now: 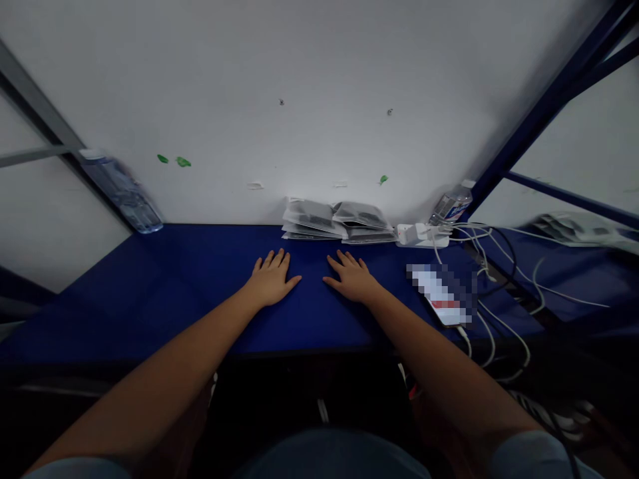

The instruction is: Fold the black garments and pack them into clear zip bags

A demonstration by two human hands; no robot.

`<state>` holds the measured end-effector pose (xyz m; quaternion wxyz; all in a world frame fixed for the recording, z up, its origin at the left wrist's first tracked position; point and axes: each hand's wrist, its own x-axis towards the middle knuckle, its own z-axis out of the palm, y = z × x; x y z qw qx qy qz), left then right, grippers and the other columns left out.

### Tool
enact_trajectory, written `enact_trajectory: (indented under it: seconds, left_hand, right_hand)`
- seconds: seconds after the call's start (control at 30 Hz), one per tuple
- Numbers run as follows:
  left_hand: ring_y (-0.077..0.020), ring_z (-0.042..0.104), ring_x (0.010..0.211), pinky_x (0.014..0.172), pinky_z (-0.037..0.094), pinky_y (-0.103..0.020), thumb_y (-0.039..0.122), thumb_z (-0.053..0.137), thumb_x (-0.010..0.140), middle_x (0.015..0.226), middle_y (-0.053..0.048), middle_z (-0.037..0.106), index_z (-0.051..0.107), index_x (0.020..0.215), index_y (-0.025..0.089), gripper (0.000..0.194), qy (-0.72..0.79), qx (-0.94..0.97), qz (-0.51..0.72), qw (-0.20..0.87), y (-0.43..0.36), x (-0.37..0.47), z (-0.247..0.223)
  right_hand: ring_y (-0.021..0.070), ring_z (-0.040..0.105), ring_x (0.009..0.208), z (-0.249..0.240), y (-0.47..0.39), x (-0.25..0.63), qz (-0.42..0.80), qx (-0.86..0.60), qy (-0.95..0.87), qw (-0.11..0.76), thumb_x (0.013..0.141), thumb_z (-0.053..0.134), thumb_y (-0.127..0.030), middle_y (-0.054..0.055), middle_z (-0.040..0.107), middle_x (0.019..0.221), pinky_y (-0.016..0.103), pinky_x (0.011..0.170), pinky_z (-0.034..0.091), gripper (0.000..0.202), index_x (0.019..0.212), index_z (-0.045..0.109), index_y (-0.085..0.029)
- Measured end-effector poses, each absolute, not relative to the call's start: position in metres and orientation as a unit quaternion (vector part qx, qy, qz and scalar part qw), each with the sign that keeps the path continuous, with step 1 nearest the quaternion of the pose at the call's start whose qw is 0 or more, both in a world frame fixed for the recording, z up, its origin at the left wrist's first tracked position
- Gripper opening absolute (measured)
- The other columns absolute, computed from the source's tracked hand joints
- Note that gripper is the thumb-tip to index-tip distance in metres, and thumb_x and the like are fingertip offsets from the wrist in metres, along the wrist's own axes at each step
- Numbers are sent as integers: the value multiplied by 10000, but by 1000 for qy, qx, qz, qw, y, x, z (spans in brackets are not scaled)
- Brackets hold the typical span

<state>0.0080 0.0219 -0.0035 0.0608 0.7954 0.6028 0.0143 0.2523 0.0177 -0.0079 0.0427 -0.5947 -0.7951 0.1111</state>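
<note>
My left hand [272,278] lies palm down on the blue tabletop [200,266], its fingers spread and holding nothing. To its right my right hand [352,276] rests flat in the same way, thumb pointing toward the left one, with bare tabletop between the two. Just beyond the fingertips, against the wall, sit two side-by-side stacks of flat translucent packets, a left stack [312,219] and a right stack [364,223], with something dark inside them. Neither hand touches the packets. A phone [439,296], its screen lit and partly blurred out, lies right of my right hand with a cable plugged in.
A large clear bottle [124,193] stands at the back left corner. At the back right are a smaller labelled bottle [452,203] and a white power strip [424,235] with plugs. White cables [499,326] trail over the right side. Blue metal frame bars [544,116] rise there.
</note>
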Motion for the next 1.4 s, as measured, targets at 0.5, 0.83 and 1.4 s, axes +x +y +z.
enact_trajectory:
  seconds: [0.5, 0.83, 1.4]
  left_hand:
    - [-358, 268, 1521, 1228, 258, -468, 485, 441, 976, 1611, -281, 300, 311, 1528, -26, 763, 630, 770, 99, -30, 35, 11, 7]
    - [-349, 651, 1127, 996, 475, -442, 307, 475, 974, 1152, -266, 690, 680, 1133, 4, 399, 600, 786, 70, -133, 67, 37, 30]
    - [-325, 672, 1033, 844, 510, -415, 49, 433, 956, 1080, -258, 698, 692, 1113, 15, 305, 512, 827, 77, -219, 100, 65, 16]
  right_hand:
    - [251, 407, 1457, -6, 31, 261, 108, -578, -797, 137, 962, 508, -290, 169, 438, 1571, 413, 1212, 295, 565, 1502, 472, -127]
    - [216, 472, 1408, -9, 36, 264, 110, -519, -816, 229, 918, 529, -208, 168, 524, 1499, 356, 1208, 332, 544, 1449, 531, -86]
    - [298, 251, 1536, -10, 56, 248, 19, -485, -841, 239, 840, 469, -65, 191, 308, 1637, 459, 1250, 280, 703, 1536, 385, -20]
